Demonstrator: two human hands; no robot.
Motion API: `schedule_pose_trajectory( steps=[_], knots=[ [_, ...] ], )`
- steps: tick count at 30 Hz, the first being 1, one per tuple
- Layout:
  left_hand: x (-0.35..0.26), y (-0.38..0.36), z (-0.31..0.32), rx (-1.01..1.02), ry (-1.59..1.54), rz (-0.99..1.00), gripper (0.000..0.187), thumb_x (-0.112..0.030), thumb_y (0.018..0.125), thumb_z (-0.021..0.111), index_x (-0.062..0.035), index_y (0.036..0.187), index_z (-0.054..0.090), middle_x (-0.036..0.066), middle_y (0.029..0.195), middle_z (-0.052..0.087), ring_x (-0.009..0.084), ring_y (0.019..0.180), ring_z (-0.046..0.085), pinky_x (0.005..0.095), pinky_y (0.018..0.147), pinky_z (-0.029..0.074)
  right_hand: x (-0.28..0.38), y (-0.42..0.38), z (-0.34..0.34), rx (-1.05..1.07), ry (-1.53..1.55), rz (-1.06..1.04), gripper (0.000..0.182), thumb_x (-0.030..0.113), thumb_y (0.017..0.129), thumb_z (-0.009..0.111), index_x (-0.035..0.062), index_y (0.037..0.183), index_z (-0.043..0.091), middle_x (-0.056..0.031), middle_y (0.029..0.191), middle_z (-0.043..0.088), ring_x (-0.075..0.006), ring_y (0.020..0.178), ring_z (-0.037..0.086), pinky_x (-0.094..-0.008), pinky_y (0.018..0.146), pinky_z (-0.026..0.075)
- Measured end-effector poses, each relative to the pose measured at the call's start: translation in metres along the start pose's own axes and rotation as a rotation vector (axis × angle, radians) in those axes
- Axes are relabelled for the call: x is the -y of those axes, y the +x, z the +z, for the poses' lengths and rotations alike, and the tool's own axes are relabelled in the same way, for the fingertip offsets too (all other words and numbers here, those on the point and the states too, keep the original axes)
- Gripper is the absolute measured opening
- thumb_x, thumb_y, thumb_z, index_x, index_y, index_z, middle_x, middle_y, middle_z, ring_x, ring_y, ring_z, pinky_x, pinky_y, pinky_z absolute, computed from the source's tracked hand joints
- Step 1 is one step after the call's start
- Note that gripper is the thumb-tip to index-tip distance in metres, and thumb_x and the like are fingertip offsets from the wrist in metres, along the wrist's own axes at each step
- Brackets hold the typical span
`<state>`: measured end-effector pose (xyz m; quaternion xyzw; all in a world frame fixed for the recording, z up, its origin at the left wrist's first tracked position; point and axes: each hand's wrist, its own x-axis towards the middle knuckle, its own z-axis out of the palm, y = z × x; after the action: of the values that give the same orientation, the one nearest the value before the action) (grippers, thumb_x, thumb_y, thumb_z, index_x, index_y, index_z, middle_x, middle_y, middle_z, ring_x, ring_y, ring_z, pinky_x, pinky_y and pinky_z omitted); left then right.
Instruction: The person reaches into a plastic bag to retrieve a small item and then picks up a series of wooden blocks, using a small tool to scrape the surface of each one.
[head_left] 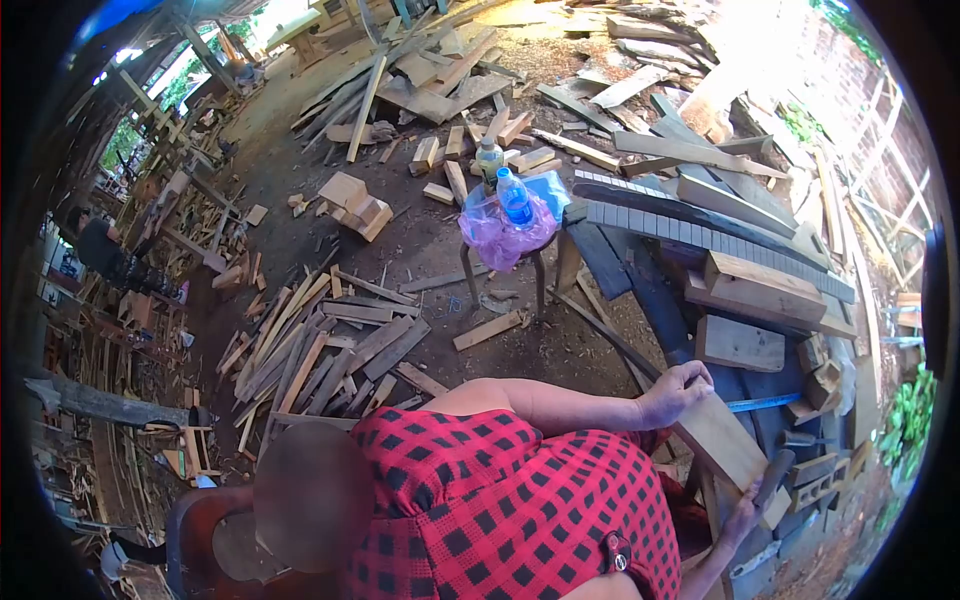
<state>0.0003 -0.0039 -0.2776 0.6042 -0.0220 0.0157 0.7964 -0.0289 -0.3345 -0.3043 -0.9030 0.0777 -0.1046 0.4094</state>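
My left hand [677, 393] is curled over the upper end of a pale wooden block [722, 438]. This block slopes down to the right beside the dark workbench [600, 262]. At its lower end my right hand [742, 518] is closed around a dark, rounded handle-like piece [774, 477]; the kind of tool cannot be made out. Next to that piece lies a hammer-like tool [800, 438] on the bench. A blue strip [765, 402] runs past the block's right side. Red-and-black checked cloth [480, 480] fills the bottom of the view.
A stool with pink plastic [508, 238] carries a blue-labelled bottle [514, 200] and a second bottle [489, 158]. Wood blocks [740, 343] and a long marked beam [690, 232] lie on the bench. Offcuts [350, 340] cover the ground; a chair [190, 515] and another person [100, 245] are leftward.
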Motion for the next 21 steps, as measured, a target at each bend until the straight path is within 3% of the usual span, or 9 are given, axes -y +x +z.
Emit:
schedule_pose_trajectory(
  steps=[2, 4, 8, 13, 15, 17, 18, 19, 21],
  knots=[
    [0.001, -0.001, 0.002, -0.001, -0.010, -0.003, 0.017, -0.021, 0.087, 0.056, -0.0050, 0.095, 0.054, 0.000, 0.084, 0.050, 0.0090, 0.083, 0.047, 0.0261, 0.075, 0.041, 0.006, -0.004, -0.006, 0.033, 0.117, 0.075, 0.050, 0.033, 0.097, 0.048, -0.0043, 0.130, 0.046, -0.0221, 0.132, 0.047, -0.0341, 0.123, 0.043, -0.0402, 0.105, 0.032],
    [0.001, 0.000, 0.000, -0.002, -0.016, 0.002, 0.016, -0.020, 0.088, 0.055, -0.0050, 0.095, 0.054, 0.000, 0.084, 0.051, 0.0088, 0.083, 0.047, 0.0259, 0.075, 0.041, -0.016, 0.002, -0.012, -0.057, -0.121, -0.038, 0.050, 0.031, 0.097, 0.051, -0.0029, 0.133, 0.045, -0.0149, 0.130, 0.051, -0.0241, 0.115, 0.049, -0.0354, 0.099, 0.038],
    [0.001, 0.000, 0.003, 0.015, -0.017, 0.003, 0.015, -0.019, 0.089, 0.054, -0.0048, 0.095, 0.054, 0.000, 0.084, 0.051, 0.0082, 0.082, 0.047, 0.0258, 0.074, 0.041, -0.031, 0.008, -0.021, -0.052, -0.072, -0.028, 0.050, 0.032, 0.097, 0.050, -0.0044, 0.132, 0.045, -0.0165, 0.130, 0.051, -0.0256, 0.115, 0.050, -0.0362, 0.099, 0.038],
    [0.002, 0.001, 0.004, 0.004, -0.010, 0.005, 0.016, -0.019, 0.091, 0.052, -0.0046, 0.096, 0.054, -0.001, 0.083, 0.051, 0.0077, 0.081, 0.047, 0.0253, 0.073, 0.041, -0.055, 0.047, -0.045, 0.109, 0.189, 0.331, 0.050, 0.032, 0.098, 0.047, -0.0041, 0.132, 0.045, -0.0191, 0.130, 0.051, -0.0278, 0.117, 0.049, -0.0372, 0.101, 0.036],
    [0.005, 0.002, 0.003, -0.016, 0.010, 0.015, 0.018, -0.022, 0.093, 0.050, -0.0048, 0.095, 0.054, -0.001, 0.083, 0.051, 0.0073, 0.081, 0.048, 0.0250, 0.073, 0.042, -0.044, 0.044, -0.007, 0.175, 0.048, -0.080, 0.045, 0.026, 0.097, 0.048, -0.0026, 0.133, 0.044, -0.0168, 0.133, 0.047, -0.0267, 0.120, 0.045, -0.0386, 0.103, 0.034],
    [0.003, 0.002, 0.004, -0.022, -0.031, 0.009, 0.019, -0.023, 0.094, 0.049, -0.0050, 0.095, 0.054, -0.001, 0.083, 0.052, 0.0071, 0.081, 0.048, 0.0248, 0.073, 0.042, 0.100, -0.005, 0.038, 0.130, 0.031, -0.143, 0.047, 0.022, 0.096, 0.049, -0.0007, 0.136, 0.042, -0.0171, 0.136, 0.045, -0.0287, 0.127, 0.041, -0.0402, 0.107, 0.029],
    [0.003, 0.001, 0.004, -0.025, -0.071, 0.001, 0.020, -0.024, 0.094, 0.048, -0.0053, 0.094, 0.055, -0.001, 0.083, 0.052, 0.0069, 0.081, 0.048, 0.0247, 0.073, 0.042, 0.139, -0.024, 0.051, 0.226, -0.003, -0.282, 0.049, 0.022, 0.095, 0.050, -0.0003, 0.137, 0.040, -0.0174, 0.138, 0.043, -0.0297, 0.130, 0.037, -0.0407, 0.109, 0.026],
    [0.004, 0.001, 0.005, -0.024, -0.069, 0.001, 0.020, -0.024, 0.094, 0.048, -0.0053, 0.094, 0.055, -0.001, 0.083, 0.052, 0.0069, 0.081, 0.048, 0.0247, 0.073, 0.042, 0.159, -0.034, 0.057, 0.320, -0.036, -0.423, 0.052, 0.023, 0.094, 0.051, 0.0001, 0.139, 0.038, -0.0178, 0.140, 0.041, -0.0308, 0.133, 0.034, -0.0412, 0.110, 0.024],
    [0.007, 0.002, 0.003, -0.026, -0.106, 0.008, 0.020, -0.024, 0.095, 0.048, -0.0057, 0.092, 0.055, -0.002, 0.083, 0.052, 0.0067, 0.081, 0.048, 0.0243, 0.074, 0.042, 0.167, -0.036, 0.052, 0.405, 0.033, -0.430, 0.055, 0.025, 0.093, 0.051, 0.0005, 0.140, 0.036, -0.0182, 0.141, 0.040, -0.0315, 0.133, 0.033, -0.0418, 0.111, 0.023]
  ],
)
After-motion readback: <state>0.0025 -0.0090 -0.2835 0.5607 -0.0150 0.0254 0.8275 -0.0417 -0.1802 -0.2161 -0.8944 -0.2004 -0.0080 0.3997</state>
